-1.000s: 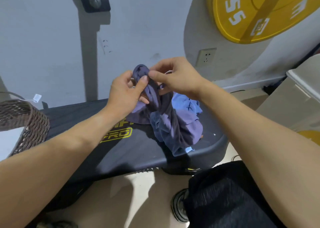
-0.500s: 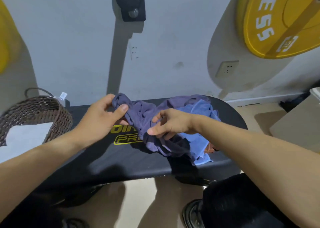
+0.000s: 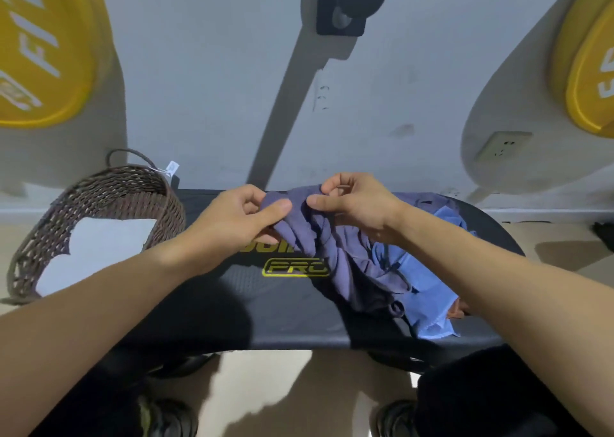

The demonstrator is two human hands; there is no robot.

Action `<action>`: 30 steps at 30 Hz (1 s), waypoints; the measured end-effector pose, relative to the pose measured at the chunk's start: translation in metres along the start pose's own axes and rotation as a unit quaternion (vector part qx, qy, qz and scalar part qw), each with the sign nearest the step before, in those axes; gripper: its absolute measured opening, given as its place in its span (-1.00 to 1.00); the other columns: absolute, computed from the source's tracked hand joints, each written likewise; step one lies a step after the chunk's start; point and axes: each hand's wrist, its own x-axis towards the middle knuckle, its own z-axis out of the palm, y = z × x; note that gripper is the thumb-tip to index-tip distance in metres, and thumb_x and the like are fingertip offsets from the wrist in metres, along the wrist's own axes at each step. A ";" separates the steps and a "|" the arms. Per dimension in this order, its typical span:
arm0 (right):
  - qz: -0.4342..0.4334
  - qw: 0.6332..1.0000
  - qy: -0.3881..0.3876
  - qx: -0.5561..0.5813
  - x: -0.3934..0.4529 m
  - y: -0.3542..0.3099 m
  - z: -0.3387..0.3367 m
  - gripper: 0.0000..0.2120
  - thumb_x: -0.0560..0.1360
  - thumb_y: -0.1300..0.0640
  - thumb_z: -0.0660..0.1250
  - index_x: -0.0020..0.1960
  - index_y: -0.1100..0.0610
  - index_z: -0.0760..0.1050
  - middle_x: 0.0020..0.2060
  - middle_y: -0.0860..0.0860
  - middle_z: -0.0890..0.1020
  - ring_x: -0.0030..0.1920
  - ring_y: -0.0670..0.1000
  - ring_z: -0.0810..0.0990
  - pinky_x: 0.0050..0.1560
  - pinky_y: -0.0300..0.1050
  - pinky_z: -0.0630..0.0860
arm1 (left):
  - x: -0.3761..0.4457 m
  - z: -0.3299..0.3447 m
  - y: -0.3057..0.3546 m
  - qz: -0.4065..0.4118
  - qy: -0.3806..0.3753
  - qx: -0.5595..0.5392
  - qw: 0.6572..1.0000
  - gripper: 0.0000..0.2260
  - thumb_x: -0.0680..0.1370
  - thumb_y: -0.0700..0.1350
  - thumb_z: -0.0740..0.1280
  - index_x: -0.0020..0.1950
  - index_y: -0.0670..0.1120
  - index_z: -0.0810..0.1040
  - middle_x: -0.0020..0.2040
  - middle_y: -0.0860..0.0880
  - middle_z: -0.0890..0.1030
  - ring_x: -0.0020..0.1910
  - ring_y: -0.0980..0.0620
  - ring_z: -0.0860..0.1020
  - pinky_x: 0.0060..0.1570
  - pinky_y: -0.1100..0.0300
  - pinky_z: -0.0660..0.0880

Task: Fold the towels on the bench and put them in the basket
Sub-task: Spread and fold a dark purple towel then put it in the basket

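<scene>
Purple cloth, one towel (image 3: 319, 237) off the crumpled pile, is bunched at the middle of the black bench (image 3: 232, 303). The left hand (image 3: 232, 224) pinches its top edge and the right hand (image 3: 358, 207) pinches just beside it. A light blue towel (image 3: 428, 290) lies underneath, and the woven basket (image 3: 109, 187) sits at the bench's left end.
</scene>
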 end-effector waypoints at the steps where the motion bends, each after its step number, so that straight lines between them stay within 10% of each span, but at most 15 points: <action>1: -0.018 1.000 0.018 0.004 0.001 -0.003 -0.001 -0.75 0.40 0.31 0.53 -0.17 0.12 0.46 -0.39 0.01 0.43 -0.30 0.03 0.44 -0.22 -0.13 0.42 | 0.002 -0.004 -0.001 -0.007 0.016 -0.009 1.000 -0.73 0.49 -0.02 0.47 -0.01 -0.19 0.53 -0.13 -0.27 0.69 -0.25 -0.07 0.69 -0.16 0.13 0.66; 4: -0.091 0.993 0.077 -0.018 0.003 -0.010 -0.010 -0.78 0.40 0.31 0.54 -0.16 0.10 0.52 -0.40 -0.05 0.49 -0.37 -0.08 0.49 -0.28 -0.29 0.48 | 0.007 -0.024 -0.012 0.017 0.059 0.097 0.993 -0.86 0.53 -0.18 0.44 -0.06 -0.18 0.50 -0.31 -0.20 0.68 -0.48 0.03 0.59 -0.45 0.23 0.54; 10: -0.133 0.982 0.119 -0.069 -0.001 -0.010 -0.034 -0.85 0.44 0.30 0.51 -0.12 0.08 0.62 -0.38 -0.08 0.66 -0.32 -0.13 0.62 -0.13 -0.27 0.59 | 0.016 -0.049 -0.028 0.037 0.109 0.240 0.964 -0.85 0.50 -0.12 0.47 -0.09 -0.07 0.50 -0.39 -0.03 0.67 -0.46 0.02 0.61 -0.24 0.11 0.57; 16: -0.133 0.983 0.090 -0.091 -0.018 -0.007 -0.031 -0.83 0.44 0.34 0.50 -0.14 0.08 0.67 -0.22 0.12 0.69 -0.16 0.01 0.59 0.10 -0.03 0.60 | 0.005 -0.035 -0.025 0.017 0.010 0.478 0.878 -0.55 0.40 0.15 0.49 0.18 0.06 0.43 0.02 0.02 0.52 -0.05 0.03 0.53 0.04 0.13 0.46; 21: -0.078 0.971 0.007 -0.225 -0.028 0.005 -0.012 -0.88 0.50 0.27 0.45 -0.05 0.09 0.70 -0.11 0.16 0.73 -0.16 -0.04 0.59 0.06 -0.08 0.58 | 0.001 0.007 -0.033 -0.067 0.002 0.187 0.980 -0.74 0.54 0.18 0.33 -0.10 -0.01 0.56 -0.16 -0.01 0.62 -0.19 0.06 0.59 -0.15 0.17 0.51; 25: -0.046 0.927 -0.141 -0.345 -0.040 0.015 0.001 -0.82 0.54 0.27 0.36 0.02 0.07 0.71 -0.36 -0.15 0.66 -0.37 -0.22 0.50 -0.23 -0.33 0.48 | 0.000 0.030 -0.052 -0.204 -0.001 0.003 0.979 -0.67 0.59 0.23 0.22 -0.04 -0.02 0.53 -0.03 -0.08 0.63 -0.10 -0.03 0.64 -0.15 0.12 0.57; 30: -0.012 0.848 -0.299 -0.437 -0.054 0.029 0.025 -0.71 0.56 0.29 0.24 0.13 0.09 0.69 -0.15 -0.05 0.67 -0.27 -0.09 0.52 -0.07 -0.29 0.48 | -0.012 0.040 -0.082 -0.246 -0.057 -0.099 0.962 -0.68 0.54 -0.06 0.44 0.18 -0.18 0.48 0.04 -0.17 0.68 -0.11 -0.14 0.64 -0.11 0.03 0.61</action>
